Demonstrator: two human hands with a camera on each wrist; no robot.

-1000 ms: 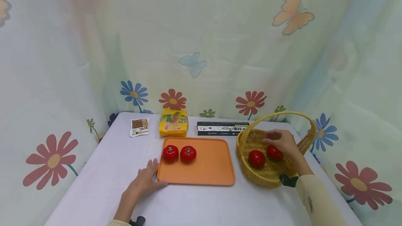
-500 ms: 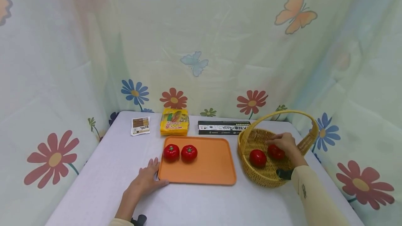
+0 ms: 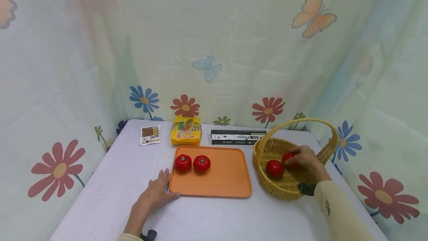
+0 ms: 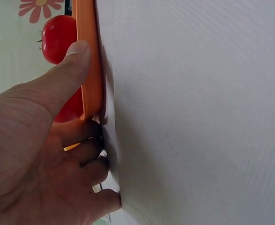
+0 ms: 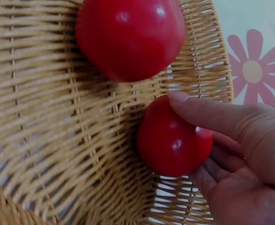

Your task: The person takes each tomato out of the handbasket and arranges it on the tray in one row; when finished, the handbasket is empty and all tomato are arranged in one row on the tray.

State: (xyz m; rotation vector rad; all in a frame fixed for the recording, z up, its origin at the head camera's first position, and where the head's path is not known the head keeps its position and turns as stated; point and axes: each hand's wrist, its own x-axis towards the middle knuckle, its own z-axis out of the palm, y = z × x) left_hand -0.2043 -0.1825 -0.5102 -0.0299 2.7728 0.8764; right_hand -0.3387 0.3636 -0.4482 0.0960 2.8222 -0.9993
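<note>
In the right wrist view, my right hand [image 5: 245, 154] grips a red tomato [image 5: 167, 140], thumb on one side and fingers round the other. This tomato is inside the wicker basket [image 3: 277, 192], with a second tomato [image 3: 274, 169] beside it. My left hand [image 3: 154, 194] rests at the near left corner of the orange tray [image 3: 224, 181]. Its thumb lies along the front rim, and its fingers reach along the left side with their tips at the tabletop. Two more tomatoes, the left one [image 3: 182, 163] and the right one [image 3: 202, 164], sit on the tray's left half.
Behind the tray stand a yellow packet [image 3: 186, 131] and a long black-and-white pasta box [image 3: 238, 137]. A small white-and-brown sachet [image 3: 150, 135] lies at the back left. The basket's tall handle [image 3: 302, 120] arches over my right hand. A flowered curtain encloses the table.
My right hand has lowered into the basket and closed its fingers round the far tomato. The left hand and the tray have stayed in place.
</note>
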